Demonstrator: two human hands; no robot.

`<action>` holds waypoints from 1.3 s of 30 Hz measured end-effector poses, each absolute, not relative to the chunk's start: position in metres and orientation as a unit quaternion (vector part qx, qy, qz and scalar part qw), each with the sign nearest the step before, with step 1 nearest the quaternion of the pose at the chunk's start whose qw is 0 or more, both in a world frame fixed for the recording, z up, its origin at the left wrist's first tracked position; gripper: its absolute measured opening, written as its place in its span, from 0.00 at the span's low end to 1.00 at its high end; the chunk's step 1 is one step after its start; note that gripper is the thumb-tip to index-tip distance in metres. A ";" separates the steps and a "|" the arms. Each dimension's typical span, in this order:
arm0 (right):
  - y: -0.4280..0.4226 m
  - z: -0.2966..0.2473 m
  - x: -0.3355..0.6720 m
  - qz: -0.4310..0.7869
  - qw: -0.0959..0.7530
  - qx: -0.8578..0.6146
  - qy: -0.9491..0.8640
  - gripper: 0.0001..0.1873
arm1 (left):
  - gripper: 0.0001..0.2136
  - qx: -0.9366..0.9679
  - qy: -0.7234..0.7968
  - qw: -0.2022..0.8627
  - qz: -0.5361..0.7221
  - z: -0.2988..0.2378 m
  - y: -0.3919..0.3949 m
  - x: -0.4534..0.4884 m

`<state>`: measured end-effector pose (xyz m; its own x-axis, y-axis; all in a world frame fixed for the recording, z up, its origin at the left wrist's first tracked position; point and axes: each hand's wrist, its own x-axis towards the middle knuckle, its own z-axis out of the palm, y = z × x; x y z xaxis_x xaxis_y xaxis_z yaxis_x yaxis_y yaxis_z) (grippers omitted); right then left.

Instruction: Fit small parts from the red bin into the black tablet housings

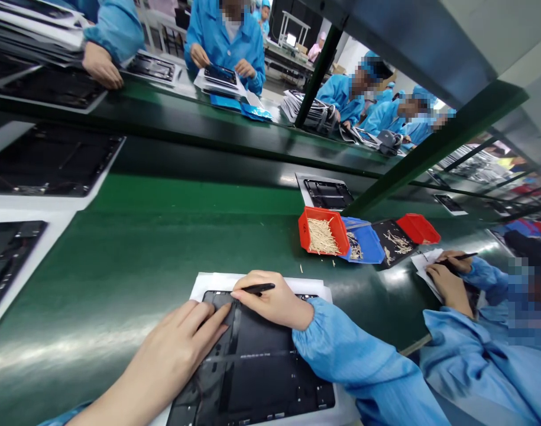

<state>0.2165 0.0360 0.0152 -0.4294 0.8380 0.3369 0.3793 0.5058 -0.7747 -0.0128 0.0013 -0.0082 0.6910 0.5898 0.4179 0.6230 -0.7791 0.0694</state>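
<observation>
A black tablet back panel (256, 367) lies on a white tray (208, 283) on the green belt right in front of me. My left hand (181, 343) rests flat on the panel's near-left corner, fingers stretched out and pressing it. My right hand (270, 302), in a blue sleeve, is closed round a thin black pen-like tool (258, 289) at the panel's top edge, its tip pointing right.
A red bin (323, 231) of small tan strips, a blue bin (365, 242), a black tray (392, 239) and another red bin (418, 228) sit to the right. A co-worker's hands (447, 278) hold a tool there. More panels (52, 160) lie left; people work across the belt.
</observation>
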 end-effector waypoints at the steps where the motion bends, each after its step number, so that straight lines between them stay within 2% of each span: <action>1: 0.036 0.015 0.217 0.311 0.368 -0.389 -0.785 0.07 | 0.15 -0.917 -0.334 0.048 -0.212 -0.008 0.002 -0.012; 8: 0.035 0.015 0.216 0.315 0.345 -0.403 -0.787 0.09 | 0.17 -0.916 -0.348 0.083 -0.180 -0.006 0.004 -0.011; 21: 0.032 0.012 0.215 0.308 0.369 -0.352 -0.803 0.11 | 0.17 -0.924 -0.344 0.108 -0.128 0.001 0.005 -0.009; 29: 0.028 0.009 0.219 0.288 0.388 -0.477 -0.734 0.11 | 0.19 -0.922 -0.346 0.105 -0.138 0.005 0.007 -0.008; 39: 0.027 0.012 0.221 0.319 0.407 -0.485 -0.705 0.09 | 0.17 -0.933 -0.292 0.084 -0.192 0.000 0.007 -0.012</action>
